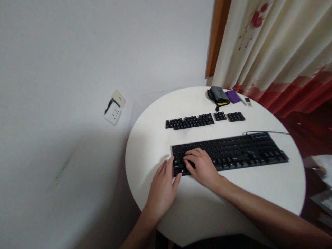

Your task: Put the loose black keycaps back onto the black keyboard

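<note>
A black keyboard (243, 158) lies on the round white table, with several keycaps off its upper area. My left hand (162, 185) rests at the keyboard's left end, fingers apart, with the fingertips along its side edge and the thumb at the near corner. Over the left-hand keys, my right hand (201, 167) has thumb and fingertips drawn together; whatever is between them is too small to make out. Beyond the keyboard, loose black keycaps (190, 121) stand in rows, with two smaller groups of keycaps (236, 117) to their right.
At the table's (145, 148) far edge lie a grey and black pouch (219, 95), a purple cloth (233, 97) and a small clip (248, 101). The keyboard cable (275, 131) runs off to the right. A wall with sockets (113, 113) stands left; a curtain (280, 58) hangs behind.
</note>
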`<action>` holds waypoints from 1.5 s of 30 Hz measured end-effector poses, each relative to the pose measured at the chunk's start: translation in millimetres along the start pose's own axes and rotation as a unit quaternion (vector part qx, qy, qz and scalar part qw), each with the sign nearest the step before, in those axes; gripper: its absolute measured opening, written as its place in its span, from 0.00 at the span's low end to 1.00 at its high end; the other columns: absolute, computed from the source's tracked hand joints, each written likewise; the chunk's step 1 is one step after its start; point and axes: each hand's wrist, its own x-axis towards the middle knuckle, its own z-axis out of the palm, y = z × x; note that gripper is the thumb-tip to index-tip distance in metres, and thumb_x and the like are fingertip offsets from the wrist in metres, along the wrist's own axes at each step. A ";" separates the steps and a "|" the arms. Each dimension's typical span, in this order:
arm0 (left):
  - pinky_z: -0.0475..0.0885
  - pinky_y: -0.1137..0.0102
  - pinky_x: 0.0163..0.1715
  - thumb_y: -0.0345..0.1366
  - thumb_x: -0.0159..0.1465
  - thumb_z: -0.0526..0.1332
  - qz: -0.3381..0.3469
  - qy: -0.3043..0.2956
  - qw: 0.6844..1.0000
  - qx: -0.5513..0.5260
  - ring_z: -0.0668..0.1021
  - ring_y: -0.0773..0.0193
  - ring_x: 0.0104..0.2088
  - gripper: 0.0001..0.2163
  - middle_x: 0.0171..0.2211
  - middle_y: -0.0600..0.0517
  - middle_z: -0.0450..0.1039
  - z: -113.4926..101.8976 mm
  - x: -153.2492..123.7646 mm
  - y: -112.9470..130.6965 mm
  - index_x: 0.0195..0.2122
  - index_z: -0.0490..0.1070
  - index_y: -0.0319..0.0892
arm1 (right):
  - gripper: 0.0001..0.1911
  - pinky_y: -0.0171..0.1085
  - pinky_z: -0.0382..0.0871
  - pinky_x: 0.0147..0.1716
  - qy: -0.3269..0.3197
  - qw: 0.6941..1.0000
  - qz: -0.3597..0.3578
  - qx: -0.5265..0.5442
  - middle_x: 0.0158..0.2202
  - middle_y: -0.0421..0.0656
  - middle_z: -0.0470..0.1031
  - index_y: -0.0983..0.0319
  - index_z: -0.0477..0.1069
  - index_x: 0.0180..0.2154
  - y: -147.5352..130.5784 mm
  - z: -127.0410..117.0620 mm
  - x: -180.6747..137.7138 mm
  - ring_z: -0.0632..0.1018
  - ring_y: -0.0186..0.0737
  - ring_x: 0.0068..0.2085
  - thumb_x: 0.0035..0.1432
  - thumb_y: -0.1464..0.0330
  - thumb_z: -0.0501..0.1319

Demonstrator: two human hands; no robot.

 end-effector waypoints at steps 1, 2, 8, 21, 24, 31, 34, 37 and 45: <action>0.67 0.53 0.57 0.37 0.67 0.56 -0.001 -0.001 1.000 -0.005 0.69 0.50 0.60 0.27 0.59 0.40 0.66 0.1 -0.7 0.3 0.66 0.51 0.43 | 0.11 0.45 0.64 0.47 0.002 1.000 0.003 0.007 0.45 0.45 0.77 0.60 0.78 0.42 0.8 0.1 -0.1 0.71 0.44 0.47 0.63 0.71 0.57; 0.68 0.53 0.57 0.38 0.68 0.56 0.003 -0.005 1.000 -0.006 0.69 0.50 0.59 0.27 0.60 0.40 0.66 0.1 -1.4 0.5 0.66 0.51 0.44 | 0.12 0.45 0.64 0.48 0.001 1.000 0.004 0.011 0.45 0.46 0.77 0.60 0.78 0.43 1.4 0.3 -0.3 0.71 0.44 0.47 0.62 0.73 0.57; 0.66 0.51 0.58 0.41 0.67 0.57 0.020 -0.025 0.998 0.052 0.68 0.49 0.60 0.24 0.59 0.43 0.66 0.6 -4.2 2.8 0.64 0.58 0.47 | 0.21 0.46 0.64 0.48 -0.017 1.000 -0.011 -0.005 0.48 0.46 0.73 0.57 0.79 0.44 2.4 2.4 -2.6 0.68 0.47 0.50 0.55 0.80 0.57; 0.73 0.61 0.46 0.41 0.69 0.54 0.011 -0.043 0.994 0.100 0.77 0.52 0.49 0.20 0.50 0.42 0.74 -18.4 26.8 2.8 0.62 0.62 0.46 | 0.16 0.47 0.62 0.46 -0.027 0.999 -0.018 -0.032 0.46 0.49 0.72 0.58 0.80 0.40 -3.7 -3.8 -0.7 0.66 0.49 0.49 0.56 0.79 0.58; 0.72 0.61 0.45 0.41 0.70 0.52 -0.002 -0.021 0.993 0.117 0.77 0.51 0.48 0.20 0.50 0.41 0.74 -27.7 46.9 1.1 0.62 0.62 0.44 | 0.17 0.48 0.62 0.48 -0.005 1.000 -0.017 -0.003 0.46 0.48 0.72 0.59 0.79 0.40 -5.1 -3.7 -0.8 0.67 0.48 0.49 0.55 0.80 0.58; 0.71 0.61 0.47 0.43 0.70 0.52 -0.038 -0.003 0.985 0.168 0.77 0.52 0.48 0.20 0.50 0.41 0.74 -40.7 106.1 3.0 0.60 0.65 0.42 | 0.17 0.47 0.62 0.46 0.025 0.999 -0.005 0.032 0.43 0.47 0.73 0.58 0.78 0.42 -2.2 -4.8 1.5 0.68 0.47 0.46 0.56 0.80 0.58; 0.71 0.62 0.44 0.44 0.70 0.51 -0.042 0.012 0.986 0.163 0.78 0.52 0.47 0.19 0.48 0.43 0.76 -33.3 125.8 2.3 0.58 0.67 0.43 | 0.16 0.46 0.62 0.45 0.026 0.999 0.008 0.034 0.42 0.46 0.73 0.58 0.78 0.42 -0.6 -5.5 2.9 0.68 0.46 0.45 0.57 0.79 0.58; 0.71 0.65 0.43 0.44 0.69 0.52 -0.055 0.029 0.988 0.138 0.79 0.55 0.44 0.17 0.44 0.47 0.78 -23.2 137.5 -1.8 0.55 0.70 0.45 | 0.15 0.45 0.62 0.44 0.024 0.999 0.016 0.033 0.42 0.46 0.73 0.58 0.78 0.42 0.0 -6.9 3.9 0.68 0.46 0.45 0.58 0.78 0.57; 0.71 0.68 0.41 0.41 0.67 0.56 -0.088 0.064 0.991 0.082 0.79 0.59 0.40 0.14 0.40 0.51 0.80 -14.7 140.4 -20.9 0.51 0.74 0.49 | 0.15 0.45 0.63 0.44 0.046 0.999 0.027 0.010 0.40 0.47 0.73 0.60 0.76 0.47 1.9 -23.3 24.2 0.68 0.46 0.44 0.63 0.74 0.54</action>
